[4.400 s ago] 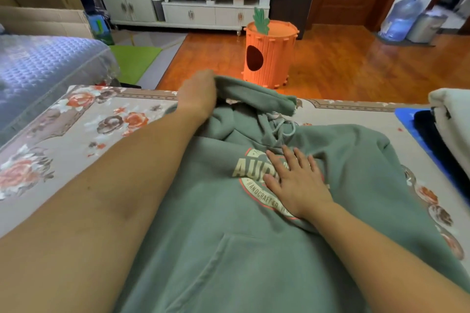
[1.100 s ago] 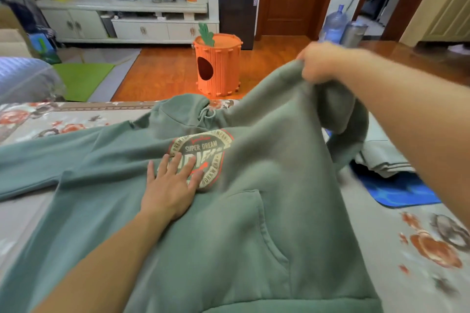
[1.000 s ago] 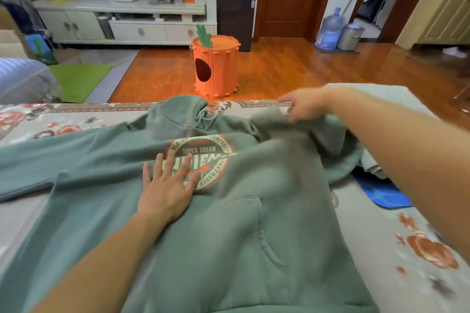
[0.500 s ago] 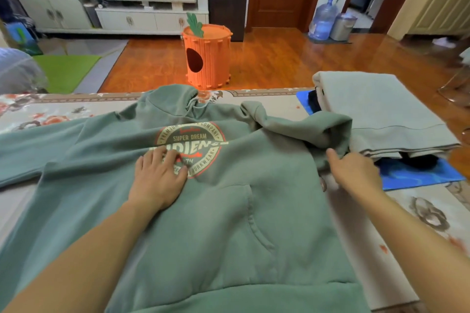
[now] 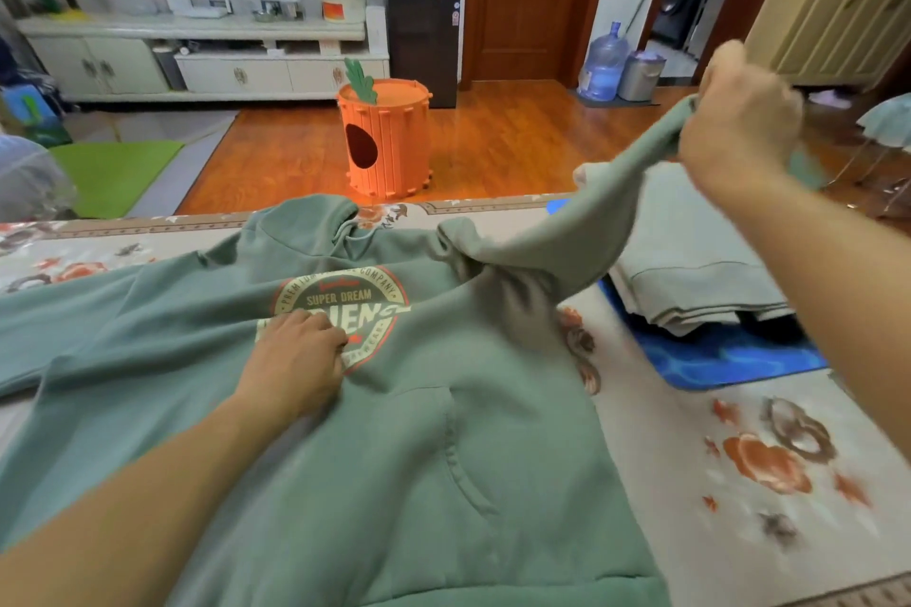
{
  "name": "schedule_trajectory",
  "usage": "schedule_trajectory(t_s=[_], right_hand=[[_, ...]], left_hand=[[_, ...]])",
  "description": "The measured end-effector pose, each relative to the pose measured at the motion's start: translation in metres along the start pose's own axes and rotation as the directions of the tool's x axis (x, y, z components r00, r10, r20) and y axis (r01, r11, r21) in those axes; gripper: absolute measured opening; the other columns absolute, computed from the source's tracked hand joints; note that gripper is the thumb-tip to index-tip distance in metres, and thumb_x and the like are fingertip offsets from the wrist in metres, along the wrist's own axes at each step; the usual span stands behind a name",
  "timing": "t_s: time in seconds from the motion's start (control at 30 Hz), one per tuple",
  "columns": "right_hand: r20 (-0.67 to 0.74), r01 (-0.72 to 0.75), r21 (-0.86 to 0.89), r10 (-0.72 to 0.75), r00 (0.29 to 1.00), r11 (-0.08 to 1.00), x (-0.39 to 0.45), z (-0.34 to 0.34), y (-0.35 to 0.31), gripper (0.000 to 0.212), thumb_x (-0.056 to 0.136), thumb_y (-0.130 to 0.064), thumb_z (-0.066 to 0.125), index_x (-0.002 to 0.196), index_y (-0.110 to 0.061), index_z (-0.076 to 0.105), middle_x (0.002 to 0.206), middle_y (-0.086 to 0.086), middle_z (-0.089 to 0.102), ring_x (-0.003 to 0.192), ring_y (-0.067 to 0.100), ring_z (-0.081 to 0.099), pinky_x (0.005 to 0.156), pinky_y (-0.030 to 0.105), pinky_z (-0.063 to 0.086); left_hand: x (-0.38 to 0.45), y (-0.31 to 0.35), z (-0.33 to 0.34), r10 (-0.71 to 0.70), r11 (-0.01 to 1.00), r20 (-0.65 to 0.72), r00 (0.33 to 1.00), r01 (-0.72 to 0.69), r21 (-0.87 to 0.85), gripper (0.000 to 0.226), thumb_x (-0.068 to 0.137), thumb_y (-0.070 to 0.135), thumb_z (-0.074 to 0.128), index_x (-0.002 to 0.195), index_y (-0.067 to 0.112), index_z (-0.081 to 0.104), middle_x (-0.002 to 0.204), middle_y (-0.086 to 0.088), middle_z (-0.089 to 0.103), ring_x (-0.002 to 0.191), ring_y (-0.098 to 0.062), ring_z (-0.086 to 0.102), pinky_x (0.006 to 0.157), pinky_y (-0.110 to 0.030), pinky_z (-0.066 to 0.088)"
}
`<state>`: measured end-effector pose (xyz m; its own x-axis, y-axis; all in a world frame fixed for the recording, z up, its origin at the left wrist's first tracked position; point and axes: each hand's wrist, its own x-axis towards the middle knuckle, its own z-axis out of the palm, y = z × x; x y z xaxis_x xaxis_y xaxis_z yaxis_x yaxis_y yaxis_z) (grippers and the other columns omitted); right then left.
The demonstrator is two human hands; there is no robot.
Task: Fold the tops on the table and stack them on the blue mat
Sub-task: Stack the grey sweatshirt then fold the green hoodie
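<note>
Hoodie [image 5: 394, 434] lies flat on the desk [image 5: 715, 483], barely folded yet. Left hand [image 5: 296, 360] presses its chest, fingers curled; right hand [image 5: 734, 123] grips the lifted sleeve [image 5: 591, 222]. Some folded tops [image 5: 690, 261] are already stacked on the mat [image 5: 715, 360].

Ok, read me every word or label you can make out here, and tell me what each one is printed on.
"SUPER DREAM": round badge on the green hoodie.
"PREM... COMPANY": badge's upper rim, middle too blurred.
"...JIENC": big letters across the badge, start hidden by the left hand.
Badge's lower rim: too blurred.
Stickers on the dark cabinet: too small.
</note>
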<state>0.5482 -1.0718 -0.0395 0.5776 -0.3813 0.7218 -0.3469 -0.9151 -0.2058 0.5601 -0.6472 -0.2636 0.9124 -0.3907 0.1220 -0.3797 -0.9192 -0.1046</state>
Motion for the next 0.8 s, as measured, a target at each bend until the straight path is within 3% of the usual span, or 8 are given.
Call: schedule_trajectory(t_s=[0.1,0.2,0.27,0.43,0.57,0.67,0.73,0.8], right_hand=[[0.173,0.174,-0.519,-0.096,0.98,0.837,0.038,0.005,0.043,0.021,0.084,-0.015,0.07,0.103,-0.009,0.063,0.109,0.024,0.061,0.112,0.043,0.048,0.104,0.057,0.037],[0.522,0.152,-0.639,0.28,0.806,0.754,0.024,0.03,0.087,0.05,0.089,-0.021,0.059,0.138,-0.013,0.052,0.152,0.023,0.033,0.145,0.048,0.016,0.12,0.064,0.004],[0.573,0.027,-0.546,0.35,0.741,0.837,0.0,0.051,0.107,0.057,0.091,-0.016,0.051,0.147,-0.015,0.041,0.157,0.021,0.023,0.145,0.047,0.013,0.12,0.062,0.007],[0.626,-0.142,-0.183,0.227,0.746,0.973,-0.043,0.084,0.14,0.067,0.089,-0.013,0.054,0.151,-0.022,0.031,0.158,0.013,0.021,0.142,0.039,0.019,0.117,0.052,0.022],[0.581,-0.152,-0.239,0.266,0.769,0.959,-0.044,0.094,0.18,0.087,0.084,-0.013,0.063,0.156,-0.025,0.016,0.164,0.011,0.009,0.148,0.038,0.011,0.121,0.051,0.014],[0.489,-0.527,-0.211,0.556,0.673,0.823,-0.031,0.097,0.207,0.085,0.088,-0.015,0.059,0.157,-0.024,0.01,0.163,0.011,0.011,0.146,0.039,0.016,0.118,0.052,0.022],[0.434,-0.758,-0.089,0.71,0.555,0.647,-0.023,0.096,0.21,0.079,0.091,-0.015,0.056,0.157,-0.02,0.013,0.162,0.012,0.013,0.146,0.039,0.016,0.117,0.052,0.025],[0.347,-0.911,0.099,0.845,0.408,0.4,-0.016,0.099,0.211,0.067,0.092,-0.02,0.053,0.153,-0.011,0.026,0.159,0.014,0.021,0.143,0.038,0.025,0.115,0.048,0.028]], left_hand=[[0.04,0.029,-0.034,-0.031,0.993,-0.043,0.999,0.025,-0.118,0.044,0.079,0.029,0.034,0.078,0.014,0.076,0.089,-0.008,0.071,0.092,-0.034,0.064,0.075,-0.041,0.051],[0.076,0.07,-0.051,-0.035,0.93,-0.084,0.996,0.001,-0.369,0.035,0.09,0.019,0.047,0.113,0.016,0.074,0.117,-0.01,0.067,0.114,-0.032,0.057,0.095,-0.041,0.048],[0.098,0.093,-0.053,0.021,0.912,-0.063,0.998,-0.044,-0.408,0.039,0.093,0.019,0.049,0.127,0.017,0.068,0.129,-0.009,0.063,0.126,-0.029,0.053,0.105,-0.04,0.043],[0.167,0.128,-0.049,0.104,0.909,-0.046,0.993,-0.114,-0.401,0.049,0.097,0.02,0.048,0.146,0.02,0.05,0.142,-0.01,0.054,0.132,-0.031,0.048,0.108,-0.045,0.042],[0.216,0.149,-0.041,0.133,0.878,-0.006,0.991,-0.121,-0.462,0.064,0.097,0.024,0.053,0.157,0.025,0.03,0.159,-0.008,0.036,0.143,-0.031,0.037,0.118,-0.045,0.032],[0.234,0.172,-0.028,0.078,0.896,0.085,0.993,-0.032,-0.443,0.075,0.097,0.04,0.055,0.161,0.023,0.018,0.165,-0.012,0.024,0.148,-0.035,0.027,0.122,-0.044,0.023],[0.228,0.189,-0.025,0.019,0.929,-0.07,0.997,-0.044,-0.368,0.072,0.091,0.048,0.052,0.155,0.023,0.03,0.157,-0.018,0.032,0.142,-0.039,0.033,0.116,-0.05,0.032],[0.209,0.212,-0.024,0.024,0.924,-0.323,0.946,-0.145,-0.355,0.062,0.081,0.053,0.052,0.131,0.017,0.052,0.129,-0.017,0.049,0.121,-0.039,0.048,0.095,-0.051,0.047]])
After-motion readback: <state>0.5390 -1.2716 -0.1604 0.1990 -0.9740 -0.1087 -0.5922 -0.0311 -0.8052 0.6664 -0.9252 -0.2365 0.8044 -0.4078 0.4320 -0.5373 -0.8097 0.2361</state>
